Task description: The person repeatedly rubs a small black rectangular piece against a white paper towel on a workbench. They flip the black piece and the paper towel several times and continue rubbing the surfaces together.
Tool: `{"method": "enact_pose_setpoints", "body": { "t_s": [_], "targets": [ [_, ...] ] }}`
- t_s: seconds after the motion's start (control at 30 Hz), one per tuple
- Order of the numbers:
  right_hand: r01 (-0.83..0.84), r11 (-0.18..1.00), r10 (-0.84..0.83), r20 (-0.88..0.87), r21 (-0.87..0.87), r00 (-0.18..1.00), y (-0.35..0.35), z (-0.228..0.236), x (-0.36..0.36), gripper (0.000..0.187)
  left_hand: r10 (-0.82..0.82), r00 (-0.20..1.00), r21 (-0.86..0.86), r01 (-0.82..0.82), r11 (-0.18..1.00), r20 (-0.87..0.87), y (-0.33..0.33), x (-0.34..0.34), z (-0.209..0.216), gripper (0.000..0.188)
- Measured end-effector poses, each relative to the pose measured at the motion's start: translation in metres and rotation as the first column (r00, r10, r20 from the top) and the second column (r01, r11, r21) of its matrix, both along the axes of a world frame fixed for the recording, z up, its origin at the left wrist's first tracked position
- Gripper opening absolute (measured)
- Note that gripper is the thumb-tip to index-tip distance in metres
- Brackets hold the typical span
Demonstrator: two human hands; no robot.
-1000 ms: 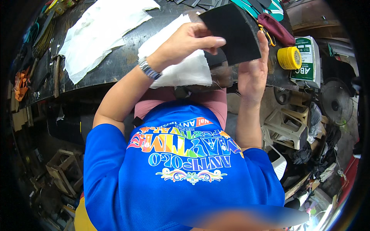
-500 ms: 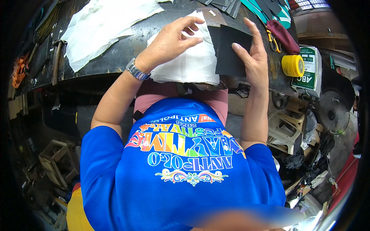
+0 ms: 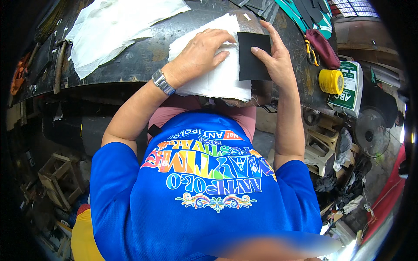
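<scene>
In front of me a white cloth-like sheet, possibly layered, lies on the dark worktable with a frayed near edge. My left hand rests on it, fingers bent and thumb apart, holding nothing. A black rectangular sheet overlaps its right edge. My right hand grips the black sheet at its right side, thumb on top and index finger along the edge; the other fingers are mostly hidden.
More white sheeting covers the table's left, beside a hammer. At right are yellow-handled scissors, a maroon pouch, a yellow tub and a green-white box. Black pieces lie at the back.
The black sheet has moved left with my right hand and now overlaps the white sheet. My left hand has lowered onto the white sheet, its fingers a little further right.
</scene>
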State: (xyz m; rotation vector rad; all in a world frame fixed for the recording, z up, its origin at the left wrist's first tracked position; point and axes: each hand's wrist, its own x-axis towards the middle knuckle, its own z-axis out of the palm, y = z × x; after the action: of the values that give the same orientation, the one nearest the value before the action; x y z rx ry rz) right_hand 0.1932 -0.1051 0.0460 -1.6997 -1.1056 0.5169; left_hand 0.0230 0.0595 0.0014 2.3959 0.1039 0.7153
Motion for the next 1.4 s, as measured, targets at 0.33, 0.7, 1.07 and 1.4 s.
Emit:
{"method": "enact_pose_setpoints", "body": {
  "t_s": [0.33,0.7,1.07,1.4],
  "targets": [
    [0.038,0.998,-0.040,-0.031,-0.052,0.999,0.001,-0.003,0.003,0.074,0.055,0.998,0.178,-0.051,0.983,-0.018,-0.010,0.003,-0.006,0.051],
    [0.001,0.995,-0.032,-0.304,-0.104,0.952,-0.021,0.015,-0.003,0.097,0.099,0.994,0.204,-0.088,0.975,-0.046,-0.014,0.005,-0.003,0.056],
    [0.040,0.999,-0.045,-0.286,-0.025,0.957,-0.018,0.004,-0.002,0.092,0.118,0.992,0.255,-0.104,0.961,-0.038,-0.014,0.006,-0.006,0.060],
    [0.045,0.997,-0.057,-0.207,-0.062,0.977,-0.023,-0.001,0.004,0.090,0.110,0.994,0.267,-0.099,0.959,-0.028,-0.013,0.006,-0.007,0.059]
  ]
}}
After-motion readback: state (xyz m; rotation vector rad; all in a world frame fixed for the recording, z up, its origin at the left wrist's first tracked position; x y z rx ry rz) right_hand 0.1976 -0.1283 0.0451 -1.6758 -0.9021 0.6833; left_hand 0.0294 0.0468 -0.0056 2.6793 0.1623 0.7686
